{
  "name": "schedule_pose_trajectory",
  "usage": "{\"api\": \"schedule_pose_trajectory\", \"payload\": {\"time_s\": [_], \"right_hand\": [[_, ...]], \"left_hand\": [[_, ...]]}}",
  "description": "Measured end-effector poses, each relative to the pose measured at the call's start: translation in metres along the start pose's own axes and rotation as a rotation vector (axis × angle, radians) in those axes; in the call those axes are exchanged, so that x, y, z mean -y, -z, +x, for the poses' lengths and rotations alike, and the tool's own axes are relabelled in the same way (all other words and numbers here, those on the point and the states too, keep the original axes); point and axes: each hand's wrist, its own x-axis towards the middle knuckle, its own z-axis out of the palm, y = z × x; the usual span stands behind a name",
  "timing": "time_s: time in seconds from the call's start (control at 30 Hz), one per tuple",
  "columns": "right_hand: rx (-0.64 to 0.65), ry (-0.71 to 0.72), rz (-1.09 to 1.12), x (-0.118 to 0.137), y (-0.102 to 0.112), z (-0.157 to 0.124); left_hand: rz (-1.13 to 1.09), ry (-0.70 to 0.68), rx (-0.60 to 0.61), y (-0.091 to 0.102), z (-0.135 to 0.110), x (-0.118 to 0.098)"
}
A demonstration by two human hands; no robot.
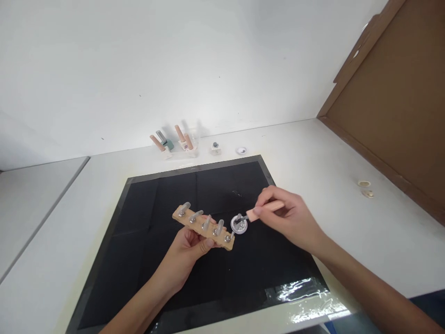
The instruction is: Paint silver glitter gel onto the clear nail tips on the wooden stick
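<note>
My left hand [189, 248] grips a wooden strip [203, 227] from below, over the black mat [146, 260]. Several clear nail tips stand on metal studs along the strip. My right hand [290, 215] pinches a small brush with a pale wooden handle [266, 211]. The brush tip dips into a little round clear jar [239, 224] that sits on the mat just right of the strip's end.
At the back by the wall stand several small bottles and brushes [174, 141], a tiny white cube [216, 148] and a jar lid [241, 150]. Two small cream rings [365, 188] lie on the white table at right. A brown board [392, 97] leans at the right.
</note>
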Motion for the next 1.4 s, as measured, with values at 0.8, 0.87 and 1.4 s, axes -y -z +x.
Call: {"api": "schedule_pose_trajectory", "payload": {"time_s": [0.8,0.87,1.4], "right_hand": [[0.005,0.245,-0.011,-0.004,-0.004,-0.006],[0.006,0.166,0.039,-0.003,-0.005,-0.006],[0.107,-0.115,0.173,-0.008,-0.015,-0.003]], "left_hand": [[-0.064,-0.002,0.005,0.001,-0.001,-0.002],[-0.072,0.001,0.010,0.000,-0.001,-0.003],[-0.066,0.036,-0.008,-0.001,-0.003,-0.005]]}}
